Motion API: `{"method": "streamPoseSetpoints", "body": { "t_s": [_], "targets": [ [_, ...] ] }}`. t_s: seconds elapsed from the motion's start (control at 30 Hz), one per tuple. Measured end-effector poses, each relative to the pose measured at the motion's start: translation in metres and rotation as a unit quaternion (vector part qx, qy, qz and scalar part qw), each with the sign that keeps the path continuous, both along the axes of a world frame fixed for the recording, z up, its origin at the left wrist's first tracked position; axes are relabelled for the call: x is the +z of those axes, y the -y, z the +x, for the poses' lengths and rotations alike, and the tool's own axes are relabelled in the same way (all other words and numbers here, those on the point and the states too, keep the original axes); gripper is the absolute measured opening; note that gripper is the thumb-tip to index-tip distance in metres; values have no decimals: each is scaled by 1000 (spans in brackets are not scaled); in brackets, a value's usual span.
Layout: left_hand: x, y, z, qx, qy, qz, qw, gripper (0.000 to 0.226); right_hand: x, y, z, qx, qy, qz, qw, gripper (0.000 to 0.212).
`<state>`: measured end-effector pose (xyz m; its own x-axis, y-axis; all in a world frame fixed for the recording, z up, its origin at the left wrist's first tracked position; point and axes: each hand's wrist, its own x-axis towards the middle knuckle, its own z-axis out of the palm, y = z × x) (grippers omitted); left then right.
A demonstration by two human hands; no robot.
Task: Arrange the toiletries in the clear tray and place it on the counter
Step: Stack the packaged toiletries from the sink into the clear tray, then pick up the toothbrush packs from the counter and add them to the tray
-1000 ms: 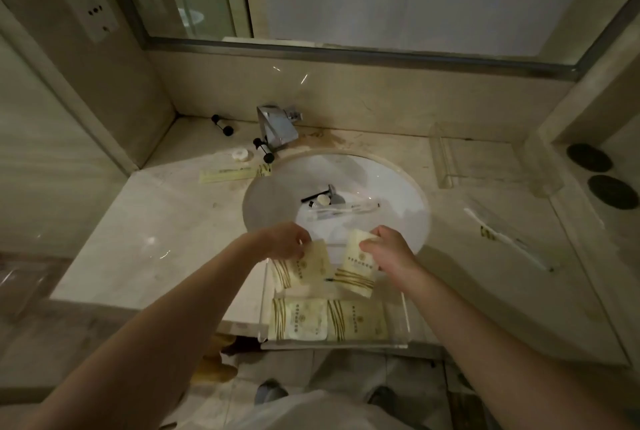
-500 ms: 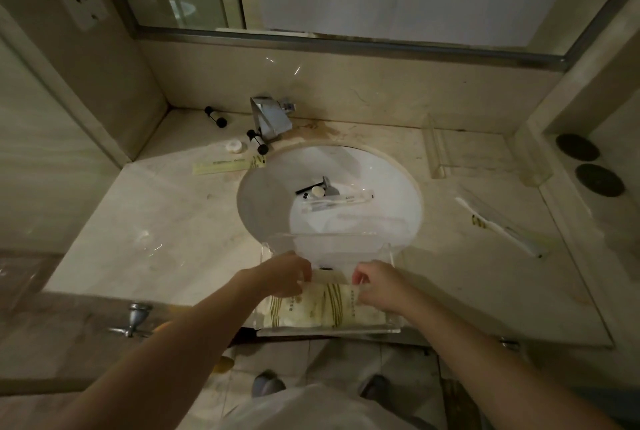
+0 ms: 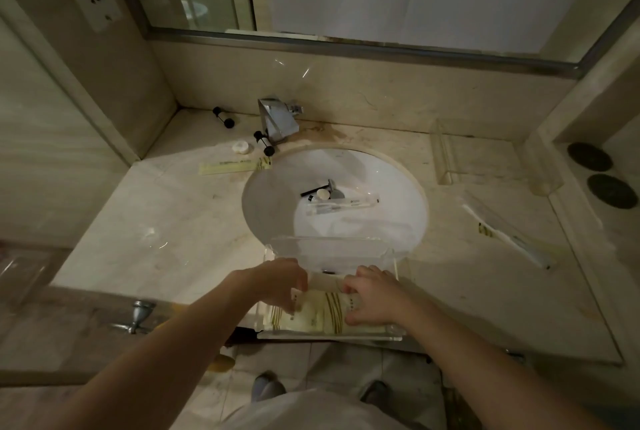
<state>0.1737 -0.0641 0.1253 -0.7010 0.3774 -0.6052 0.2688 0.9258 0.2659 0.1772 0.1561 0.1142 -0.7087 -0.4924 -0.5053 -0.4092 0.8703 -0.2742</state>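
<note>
The desk [image 3: 194,221] is pale beige marble with faint veins and a brownish stain just behind the white sink [image 3: 277,187]. The packets [image 3: 322,311] in the clear tray [image 3: 329,249], at the sink's near rim, are cream with olive-gold curved stripes. A pale yellow sleeve [image 3: 235,165] with dark print lies left of the sink. The faucet [image 3: 277,121] behind the sink is shiny silver. Two small bottles [image 3: 263,142] beside the faucet have black caps. Two dark round discs [image 3: 601,169] sit far right of the sink.
</note>
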Motion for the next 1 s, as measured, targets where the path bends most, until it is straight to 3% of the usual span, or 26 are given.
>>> {"method": "streamPoseSetpoints", "body": {
  "t_s": [0.33,0.53,0.73,0.9,1.0],
  "targets": [
    [-1,0,1,-17,-16,-19,1000,59,1,3,-2,27,-6,2,1000,50],
    [7,-1,-13,36,14,27,999,60,7,6,-12,12,16,-10,1000,53],
    [16,-7,-34,104,-54,81,990,31,18,10,-25,-49,-3,-92,995,28],
    [23,-10,-49,147,-101,105,978,22,22,12,-43,-101,-58,-149,982,9],
    [25,-16,-59,151,-121,122,973,19,24,8,-53,-130,-73,-163,975,9]
  ]
}}
